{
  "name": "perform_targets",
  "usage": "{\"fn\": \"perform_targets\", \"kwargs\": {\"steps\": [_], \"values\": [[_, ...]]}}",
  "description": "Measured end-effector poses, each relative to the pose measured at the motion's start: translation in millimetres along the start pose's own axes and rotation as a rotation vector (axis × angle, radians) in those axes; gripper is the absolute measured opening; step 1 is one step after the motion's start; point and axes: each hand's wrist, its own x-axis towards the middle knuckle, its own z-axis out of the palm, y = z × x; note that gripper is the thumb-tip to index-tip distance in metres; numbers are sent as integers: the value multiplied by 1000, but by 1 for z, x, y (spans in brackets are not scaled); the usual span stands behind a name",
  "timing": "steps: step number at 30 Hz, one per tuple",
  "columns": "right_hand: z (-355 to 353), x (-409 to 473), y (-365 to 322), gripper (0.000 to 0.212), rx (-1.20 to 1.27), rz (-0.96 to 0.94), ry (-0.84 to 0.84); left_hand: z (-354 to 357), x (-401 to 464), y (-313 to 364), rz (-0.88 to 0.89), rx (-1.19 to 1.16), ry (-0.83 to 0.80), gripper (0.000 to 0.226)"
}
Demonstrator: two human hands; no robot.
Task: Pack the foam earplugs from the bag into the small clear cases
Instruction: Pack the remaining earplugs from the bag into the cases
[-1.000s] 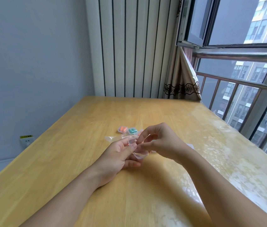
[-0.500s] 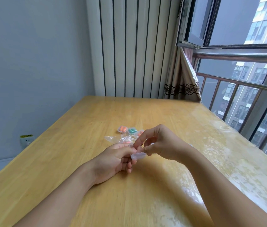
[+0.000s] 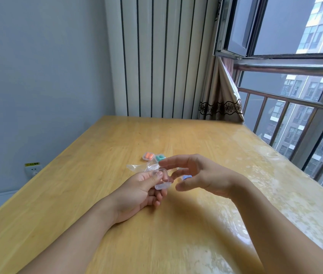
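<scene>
Clear case [image 3: 161,179] pinched in left hand [image 3: 137,192] (right hand [image 3: 198,175] beside).

Wooden table [image 3: 97,194] bears an orange-filled case [image 3: 148,156], a teal-filled case [image 3: 159,157] and a clear bag [image 3: 141,167]

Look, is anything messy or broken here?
Nothing looks broken or spilled. The left hand holds an open clear case, the right hand is open beside it, and two filled cases sit neatly behind the crumpled bag.
</scene>
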Motion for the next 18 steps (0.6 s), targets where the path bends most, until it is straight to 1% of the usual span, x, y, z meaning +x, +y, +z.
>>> {"fn": "perform_targets", "kwargs": {"steps": [2, 3, 5, 7, 12, 13, 15, 18], "values": [[8, 4, 1, 56, -140, -5, 75, 1, 1, 0, 11, 11, 9, 28], [12, 7, 1, 52, -165, -10, 126, 2, 1, -1, 14, 15, 24, 31], [17, 11, 2, 38, -124, -37, 183, 3, 2, -1, 11, 17, 56, 38], [18, 12, 5, 27, -75, -50, 197, 3, 2, -2, 4, -8, 62, 46], [17, 14, 11, 25, -54, -48, 245, 0, 3, 0, -23, -58, 2, 67], [17, 15, 12, 24, -42, -43, 245, 0, 3, -1, -12, -47, -9, 67], [16, 15, 14, 22, 12, -21, 240, 1, 2, -2, 29, 17, 3, 57], [11, 15, 16, 20, 104, 79, 238, 2, 4, -6, 69, 120, 52, 32]]}}
